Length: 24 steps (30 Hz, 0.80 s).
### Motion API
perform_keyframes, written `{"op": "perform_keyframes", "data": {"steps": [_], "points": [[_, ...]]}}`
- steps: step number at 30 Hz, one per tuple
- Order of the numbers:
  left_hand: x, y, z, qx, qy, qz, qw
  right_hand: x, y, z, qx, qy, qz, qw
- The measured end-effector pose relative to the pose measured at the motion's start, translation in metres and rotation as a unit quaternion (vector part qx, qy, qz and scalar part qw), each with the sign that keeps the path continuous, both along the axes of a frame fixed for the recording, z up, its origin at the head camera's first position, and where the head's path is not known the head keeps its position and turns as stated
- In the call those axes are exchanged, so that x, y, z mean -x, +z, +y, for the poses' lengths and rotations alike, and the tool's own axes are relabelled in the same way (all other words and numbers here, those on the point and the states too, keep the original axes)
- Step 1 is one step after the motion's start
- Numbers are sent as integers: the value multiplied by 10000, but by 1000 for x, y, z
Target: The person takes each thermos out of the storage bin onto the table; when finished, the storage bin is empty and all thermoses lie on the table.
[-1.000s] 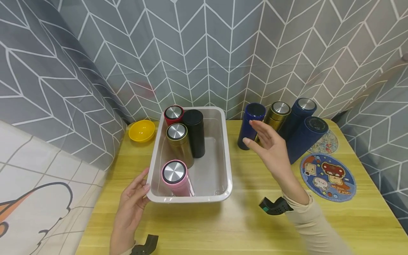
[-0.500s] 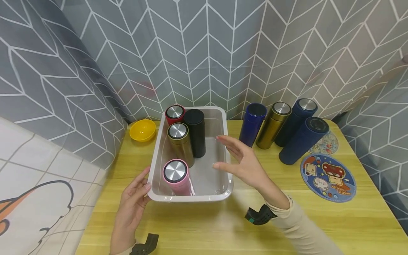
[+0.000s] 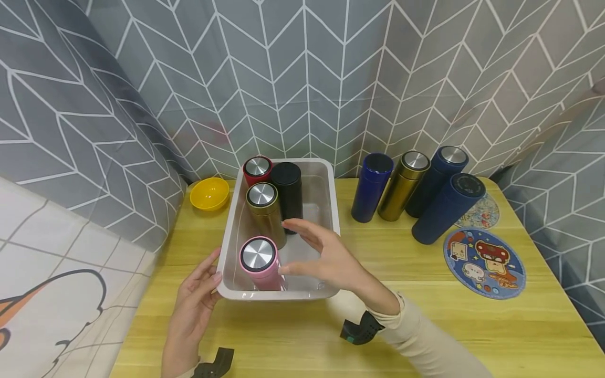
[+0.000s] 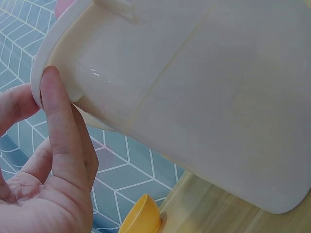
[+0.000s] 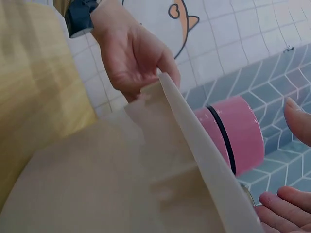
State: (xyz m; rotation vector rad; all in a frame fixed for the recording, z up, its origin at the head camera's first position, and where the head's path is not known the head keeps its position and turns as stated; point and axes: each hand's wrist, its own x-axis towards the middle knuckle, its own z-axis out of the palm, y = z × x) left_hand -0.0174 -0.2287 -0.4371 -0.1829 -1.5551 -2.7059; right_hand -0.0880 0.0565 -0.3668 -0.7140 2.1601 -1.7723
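A light grey plastic bin (image 3: pixel 334 194) holds several upright thermos bottles along its left part: red (image 3: pixel 257 170), black (image 3: pixel 287 191), gold-brown (image 3: pixel 267 212) and pink (image 3: pixel 269 278). My left hand (image 3: pixel 193 302) grips the bin's left front rim between thumb and fingers. In the left wrist view, the fingers (image 4: pixel 60 111) lie under that rim, against the outer wall. Over the bin's front right, my right hand (image 3: pixel 326 260) is spread with nothing in it. Its thumb is beside the pink thermos, while the fingertips overlap the black one in the head view.
To the right of the bin stand blue (image 3: pixel 372 187), gold (image 3: pixel 404 186) and dark navy (image 3: pixel 437 181) thermoses, with another navy one (image 3: pixel 449 208) in front. Two round mats (image 3: pixel 487 264) lie at the right. A yellow bowl (image 3: pixel 210 194) is left of the bin, and a curtain (image 3: pixel 302 79) hangs behind.
My right hand has moved left from beside the blue and gold thermoses, across the bin's right rim, to near the pink thermos. My left hand has stayed on the rim.
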Motion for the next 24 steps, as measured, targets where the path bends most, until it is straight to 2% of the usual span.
{"op": "perform_keyframes", "data": {"steps": [9, 15, 24], "points": [[-1, 1, 0, 20, 37, -49, 10000, -3, 0, -19, -409, 295, -15, 9987], [0, 1, 0, 111, 73, -159, 9998, -2, -1, -29, -416, 551, 254, 9973], [0, 0, 0, 30, 28, -99, 9999, -2, -7, -42, -662, 484, 412, 9958]]}}
